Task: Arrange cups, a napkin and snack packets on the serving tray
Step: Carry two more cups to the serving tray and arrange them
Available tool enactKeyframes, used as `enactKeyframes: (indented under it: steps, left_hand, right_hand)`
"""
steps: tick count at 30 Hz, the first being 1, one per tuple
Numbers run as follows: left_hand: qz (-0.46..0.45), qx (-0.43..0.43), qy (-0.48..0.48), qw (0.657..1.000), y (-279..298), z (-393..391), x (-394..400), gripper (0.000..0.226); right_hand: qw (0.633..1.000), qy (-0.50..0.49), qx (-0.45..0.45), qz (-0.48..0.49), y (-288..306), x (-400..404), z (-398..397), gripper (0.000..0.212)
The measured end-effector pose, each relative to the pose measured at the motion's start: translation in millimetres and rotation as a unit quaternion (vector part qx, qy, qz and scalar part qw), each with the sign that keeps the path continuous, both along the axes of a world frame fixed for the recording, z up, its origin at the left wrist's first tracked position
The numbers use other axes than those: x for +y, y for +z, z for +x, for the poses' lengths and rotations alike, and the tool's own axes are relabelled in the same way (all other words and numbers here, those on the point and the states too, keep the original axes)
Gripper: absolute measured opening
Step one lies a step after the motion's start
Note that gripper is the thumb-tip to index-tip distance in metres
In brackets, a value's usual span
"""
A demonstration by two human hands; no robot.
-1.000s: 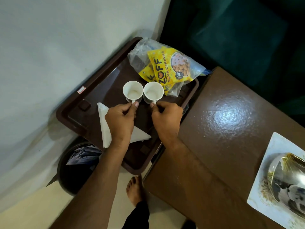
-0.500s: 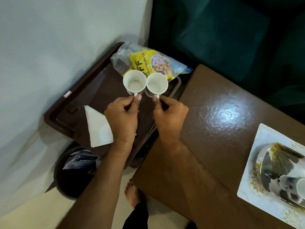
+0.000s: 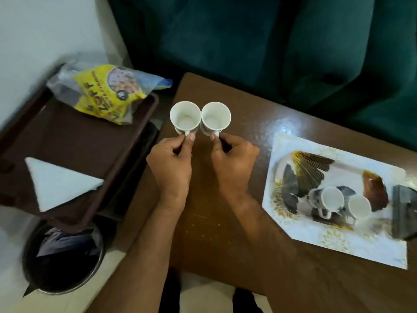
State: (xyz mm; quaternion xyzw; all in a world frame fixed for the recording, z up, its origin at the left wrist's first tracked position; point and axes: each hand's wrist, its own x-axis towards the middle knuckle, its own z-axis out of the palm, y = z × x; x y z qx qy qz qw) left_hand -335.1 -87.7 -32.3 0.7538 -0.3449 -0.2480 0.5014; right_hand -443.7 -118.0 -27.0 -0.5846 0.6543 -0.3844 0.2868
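Two empty white cups are held side by side above the brown table's left edge. My left hand (image 3: 171, 163) pinches the handle of the left cup (image 3: 185, 117); my right hand (image 3: 232, 159) pinches the handle of the right cup (image 3: 216, 118). A white patterned serving tray (image 3: 293, 227) lies on the table at the right and carries two more cups (image 3: 332, 199), (image 3: 359, 207). On the left, a brown tray (image 3: 74, 141) holds a folded white napkin (image 3: 56, 184) and yellow snack packets (image 3: 106, 93) in a clear bag.
A dark bin (image 3: 61, 258) lined with a bag stands on the floor under the brown tray. The glossy brown table (image 3: 214, 222) fills the middle. A dark green sofa (image 3: 270, 41) runs behind it. A dark object (image 3: 404, 211) sits at the white tray's right end.
Both hands have carried the two cups to the right, off the brown tray and over the brown table. The view has swung right, so the white tray now shows fully.
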Motion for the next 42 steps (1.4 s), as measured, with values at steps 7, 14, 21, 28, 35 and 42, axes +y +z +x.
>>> enactKeyframes:
  steps: [7,14,21,28,35,42]
  left_hand:
    - [-0.004,0.011,-0.07,0.998,2,-118,-7,0.021]
    - [-0.016,0.015,-0.137,0.99,-2,-215,-9,0.019]
    - [-0.011,-0.019,-0.21,0.977,-11,-274,-20,0.027]
    - [0.013,-0.063,-0.271,0.96,-30,-296,-34,0.03]
    - [0.029,-0.06,-0.282,0.957,-47,-307,-39,0.03]
    - [0.051,-0.061,-0.283,0.956,-63,-312,-36,0.023]
  right_hand:
    - [0.997,-0.067,0.037,-0.014,10,4,-120,0.017]
    - [0.993,-0.115,0.031,-0.011,8,10,-226,0.025]
    - [0.992,-0.106,0.067,-0.017,2,8,-311,0.031]
    - [0.993,-0.079,0.084,0.027,-14,4,-364,0.033]
    - [0.99,-0.05,0.117,0.064,-25,-2,-390,0.041]
    - [0.989,-0.047,0.101,0.095,-40,-2,-400,0.034]
